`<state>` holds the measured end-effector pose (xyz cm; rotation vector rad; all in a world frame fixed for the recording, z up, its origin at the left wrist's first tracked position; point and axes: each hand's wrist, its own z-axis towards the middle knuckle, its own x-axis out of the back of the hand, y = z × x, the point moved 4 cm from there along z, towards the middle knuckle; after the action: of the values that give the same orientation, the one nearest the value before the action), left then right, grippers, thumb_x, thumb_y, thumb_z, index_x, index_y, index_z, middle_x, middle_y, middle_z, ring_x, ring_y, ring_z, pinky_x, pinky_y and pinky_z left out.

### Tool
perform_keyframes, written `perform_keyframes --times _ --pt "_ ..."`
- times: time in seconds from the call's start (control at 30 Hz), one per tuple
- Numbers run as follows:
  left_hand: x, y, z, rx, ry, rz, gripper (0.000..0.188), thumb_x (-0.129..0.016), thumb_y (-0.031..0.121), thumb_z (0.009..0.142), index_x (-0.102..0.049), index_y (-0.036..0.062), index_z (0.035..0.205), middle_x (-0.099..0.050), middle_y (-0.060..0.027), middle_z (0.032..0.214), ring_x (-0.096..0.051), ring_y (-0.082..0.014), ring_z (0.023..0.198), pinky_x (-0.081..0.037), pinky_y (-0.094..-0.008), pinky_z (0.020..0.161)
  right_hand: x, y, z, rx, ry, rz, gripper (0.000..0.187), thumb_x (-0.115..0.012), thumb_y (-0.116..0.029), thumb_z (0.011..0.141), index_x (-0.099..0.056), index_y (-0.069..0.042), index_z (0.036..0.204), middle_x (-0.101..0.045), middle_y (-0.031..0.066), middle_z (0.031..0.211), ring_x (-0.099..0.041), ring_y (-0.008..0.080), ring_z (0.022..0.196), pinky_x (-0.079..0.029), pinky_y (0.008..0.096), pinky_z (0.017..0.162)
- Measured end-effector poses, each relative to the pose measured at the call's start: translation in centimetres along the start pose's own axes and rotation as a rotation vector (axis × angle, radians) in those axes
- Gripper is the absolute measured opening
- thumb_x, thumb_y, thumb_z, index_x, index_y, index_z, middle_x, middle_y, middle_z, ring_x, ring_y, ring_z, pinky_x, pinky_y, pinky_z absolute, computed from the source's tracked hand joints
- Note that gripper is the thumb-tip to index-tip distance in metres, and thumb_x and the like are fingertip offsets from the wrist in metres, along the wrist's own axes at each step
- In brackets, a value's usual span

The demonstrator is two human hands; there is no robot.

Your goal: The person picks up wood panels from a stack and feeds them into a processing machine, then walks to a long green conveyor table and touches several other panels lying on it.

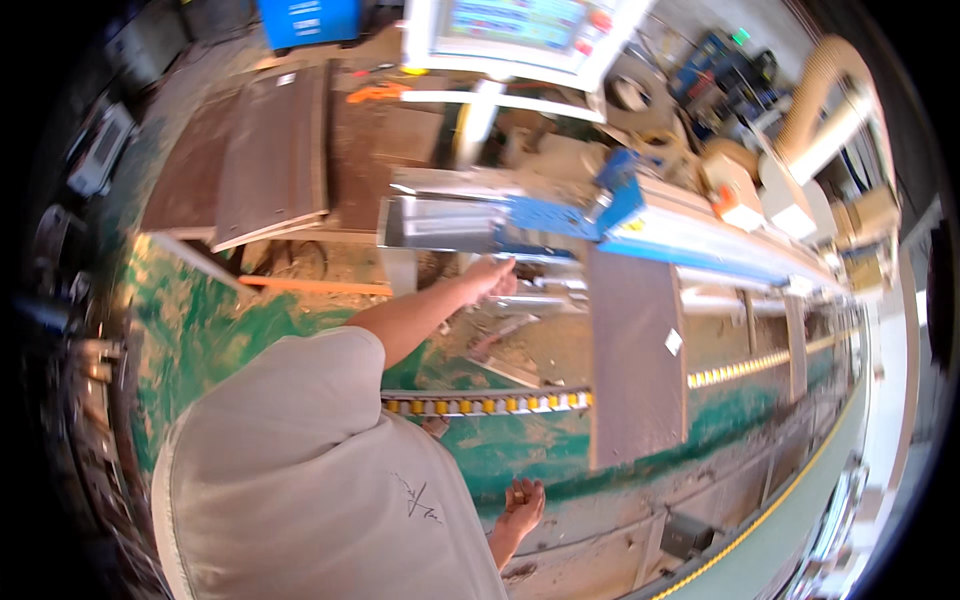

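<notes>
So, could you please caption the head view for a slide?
Left hand at a machine, brown panel to the right.

A workshop is shown by a long machine point(700, 262) with a control screen point(520, 22), a thick beige hose point(808, 110), stacked brown boards point(272, 160), probably wooden though blurred, and a dusty green floor point(270, 325).

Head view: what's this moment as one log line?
left hand: by blue-silver machine, contact unclear | right hand: fingers loosely curled, apparently empty | brown panel: lying across yellow roller row
</notes>
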<state>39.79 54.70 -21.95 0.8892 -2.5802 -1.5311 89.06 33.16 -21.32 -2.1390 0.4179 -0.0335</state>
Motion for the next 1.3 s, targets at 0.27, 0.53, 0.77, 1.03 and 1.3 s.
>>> perform_keyframes --times 0.27,0.53,0.77,1.03,1.3 --pt "34.2 -12.2 -23.9 -0.127 0.529 -0.322 0.022 -0.067 0.017 0.094 -0.069 0.0003 0.109 -0.071 -0.0121 0.086 -0.069 -0.022 0.07 -0.052 -0.0364 0.058 -32.5 1.9 -5.8 0.258 -0.931 -0.754 0.028 -0.062 -0.02 0.099 -0.062 0.0 0.119 -0.064 0.0056 0.083 -0.061 0.0128 0.074 -0.051 0.0295 0.071" --pt "54.8 -2.8 -38.5 -0.502 1.42 0.393 0.037 -0.066 0.019 0.092 -0.066 -0.0011 0.122 -0.069 -0.0198 0.119 -0.067 -0.0328 0.112 -0.051 -0.038 0.095 -64.3 14.9 -14.9 0.585 -1.267 -0.882 0.072 -0.073 -0.021 0.093 -0.038 0.0 0.152 -0.051 0.0214 0.147 -0.049 0.0299 0.136 -0.038 0.0396 0.113" --pt "53.8 1.5 -34.7 -0.382 1.447 0.744 0.049 -0.072 0.026 0.08 -0.066 0.0042 0.123 -0.061 -0.0194 0.131 -0.053 -0.0404 0.123 -0.041 -0.0472 0.106 -71.5 20.6 -17.4 0.504 -0.917 -1.024 0.069 -0.078 -0.033 0.082 -0.055 -0.001 0.139 -0.054 0.025 0.139 -0.052 0.0366 0.131 -0.04 0.0431 0.11" --pt "43.2 -7.3 -42.0 -0.499 1.106 0.198 0.031 -0.07 0.01 0.085 -0.063 0.0005 0.114 -0.062 -0.0134 0.108 -0.061 -0.0273 0.097 -0.048 -0.0385 0.09 -54.9 18.8 -14.4 0.182 -0.572 -0.437 0.064 -0.075 -0.034 0.088 -0.051 -0.004 0.14 -0.058 0.0092 0.126 -0.059 0.0248 0.107 -0.051 0.0385 0.089" --pt "43.8 -10.1 -40.7 -0.375 0.842 -0.243 0.024 -0.065 0.019 0.098 -0.06 0.0023 0.115 -0.064 -0.0053 0.112 -0.061 -0.0165 0.101 -0.047 -0.0319 0.09 -45.0 20.3 -17.0 -0.401 -0.62 -0.326 0.056 -0.069 -0.038 0.096 -0.051 -0.013 0.142 -0.06 0.0063 0.133 -0.059 0.0254 0.12 -0.054 0.0407 0.093"
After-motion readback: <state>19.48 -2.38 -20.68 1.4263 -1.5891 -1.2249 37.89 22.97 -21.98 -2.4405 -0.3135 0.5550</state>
